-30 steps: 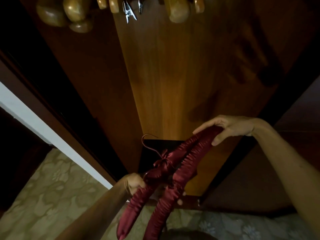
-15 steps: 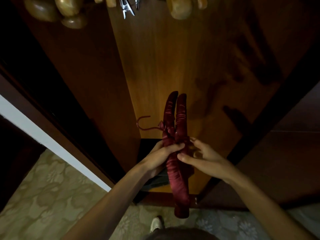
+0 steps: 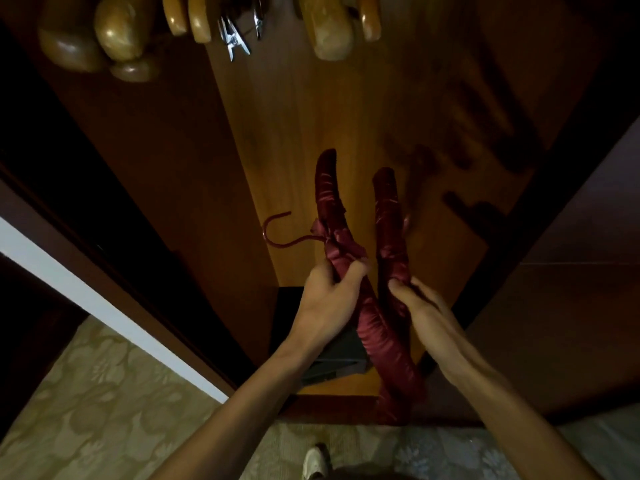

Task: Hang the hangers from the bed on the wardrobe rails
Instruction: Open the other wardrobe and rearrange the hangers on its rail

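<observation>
We see two padded red satin hangers held up at centre frame, in front of the open wardrobe [image 3: 311, 133]. The left hand [image 3: 327, 299] has its fingers and thumb curled round the middle of the left hanger [image 3: 334, 216], just below its bow; its red hook [image 3: 277, 233] sticks out toward 9 o'clock. The right hand [image 3: 420, 306] pinches the right hanger [image 3: 389, 230] near its middle, fingers curled on the fabric. The top ends are splayed apart toward 12 o'clock; the lower ends cross or touch near 6 o'clock, we cannot tell which. Wooden hangers [image 3: 329, 32] and a metal clip [image 3: 233, 39] hang at 12 o'clock. Patterned floor [image 3: 104, 393] at 7 o'clock, a shoe [image 3: 315, 460] at 6.
</observation>
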Tool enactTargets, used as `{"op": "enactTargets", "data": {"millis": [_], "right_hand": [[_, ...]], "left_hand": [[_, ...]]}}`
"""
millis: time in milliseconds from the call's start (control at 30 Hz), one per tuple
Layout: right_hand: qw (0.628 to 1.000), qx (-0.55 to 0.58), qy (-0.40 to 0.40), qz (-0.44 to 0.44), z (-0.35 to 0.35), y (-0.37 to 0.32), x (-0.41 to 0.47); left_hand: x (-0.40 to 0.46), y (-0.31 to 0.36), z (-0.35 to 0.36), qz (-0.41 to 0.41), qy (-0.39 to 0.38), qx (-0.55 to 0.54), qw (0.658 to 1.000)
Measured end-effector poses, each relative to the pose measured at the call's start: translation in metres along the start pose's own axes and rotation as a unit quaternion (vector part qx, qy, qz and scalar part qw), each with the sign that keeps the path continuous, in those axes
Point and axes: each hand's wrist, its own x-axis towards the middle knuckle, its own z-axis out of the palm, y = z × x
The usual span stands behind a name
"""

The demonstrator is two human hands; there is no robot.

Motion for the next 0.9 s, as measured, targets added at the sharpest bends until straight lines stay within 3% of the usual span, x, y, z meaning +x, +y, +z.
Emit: {"op": "enactTargets", "data": {"millis": [133, 300, 467, 667, 900], "right_hand": [[0.998, 0.001, 0.048, -0.042, -0.024, -0.023, -0.001], [0.994, -0.012, 0.057, -0.088, -0.057, -0.071, -0.007], [0.987, -0.003, 0.056, -0.151, -0.076, -0.115, -0.001], [0.979, -0.024, 0.000, -0.204, -0.078, -0.175, 0.005], [0.968, -0.070, 0.037, -0.237, -0.074, -0.258, 0.023]], "left_hand": [[0.009, 0.031, 0.015, 0.033, -0.044, 0.072, 0.996], [0.021, 0.078, 0.045, 0.025, -0.052, 0.079, 0.995], [0.035, 0.131, 0.059, 0.004, -0.012, 0.039, 0.999], [0.067, 0.204, 0.047, 0.054, 0.063, 0.004, 0.997], [0.117, 0.279, 0.036, 0.109, 0.087, 0.035, 0.990]]}}
